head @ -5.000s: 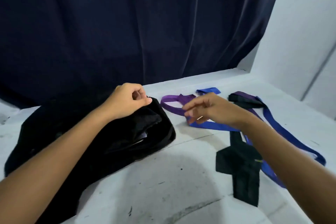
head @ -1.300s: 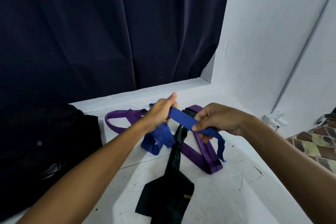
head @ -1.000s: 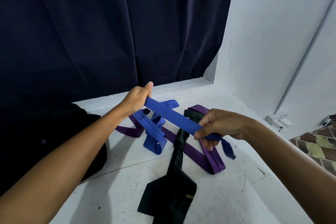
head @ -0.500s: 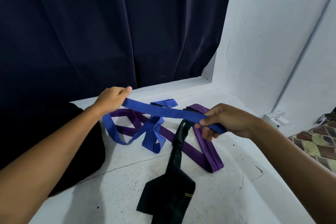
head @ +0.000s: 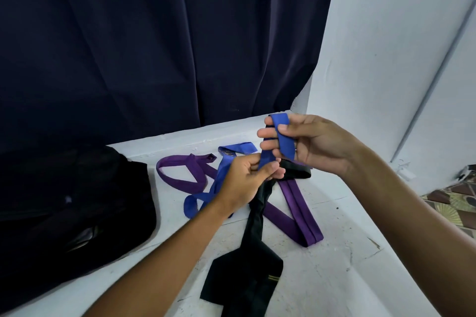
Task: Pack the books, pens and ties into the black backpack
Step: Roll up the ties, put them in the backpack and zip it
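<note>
A blue tie (head: 283,136) is wound round the fingers of my right hand (head: 309,145), whose thumb pins it. My left hand (head: 247,180) pinches the same tie just below, and the rest of the tie trails down to the white surface in a loop. A purple tie (head: 293,211) lies flat on the surface under my hands. Across it lies a black tie (head: 247,273), its wide end nearest me. The black backpack (head: 77,208) sits at the left, apart from both hands.
A dark navy curtain (head: 154,46) hangs behind the white ledge (head: 334,278). A white wall (head: 386,59) closes the right side. Beyond the ledge's right edge is a patterned floor (head: 461,203), and a small white fitting (head: 404,172) sits at the wall's foot.
My hands held the blue tie stretched out between them. Now my left hand has come in close under my right, and the tie is wrapped round my right fingers.
</note>
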### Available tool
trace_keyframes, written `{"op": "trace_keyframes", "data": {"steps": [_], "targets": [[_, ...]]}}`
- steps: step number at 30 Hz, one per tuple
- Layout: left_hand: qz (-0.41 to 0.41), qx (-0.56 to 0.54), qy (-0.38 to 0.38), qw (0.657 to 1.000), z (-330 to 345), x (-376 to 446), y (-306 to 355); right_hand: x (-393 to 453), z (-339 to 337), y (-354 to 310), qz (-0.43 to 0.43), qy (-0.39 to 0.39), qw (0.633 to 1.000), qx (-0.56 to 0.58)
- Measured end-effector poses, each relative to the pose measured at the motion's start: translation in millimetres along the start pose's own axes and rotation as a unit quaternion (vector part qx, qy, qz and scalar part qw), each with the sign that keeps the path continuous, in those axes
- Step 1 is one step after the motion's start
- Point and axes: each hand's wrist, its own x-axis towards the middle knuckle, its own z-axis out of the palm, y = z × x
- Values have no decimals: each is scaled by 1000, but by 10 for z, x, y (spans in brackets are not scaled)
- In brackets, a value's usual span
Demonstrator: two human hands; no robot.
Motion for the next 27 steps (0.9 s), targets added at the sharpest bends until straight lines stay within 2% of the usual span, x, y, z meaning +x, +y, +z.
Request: {"op": "trace_keyframes", "data": {"steps": [5, 11, 18, 22, 27], "targets": [[-68, -41, 0, 997, 32, -153, 44, 136, 59, -12, -61, 73, 993, 63], [-101, -54, 6, 993, 77, -382, 191, 358, -23, 112, -126, 151, 979, 52], [-95, -7, 10, 995, 87, -560, 386, 495, -174, 335, -184, 260, 942, -104], [-115, -12, 19, 993, 30, -562, 546, 518, -276, 436, -185, 269, 931, -165], [-134, -31, 65, 988, -91, -476, 808, 476, -374, 518, -155, 216, 931, -251]]}}
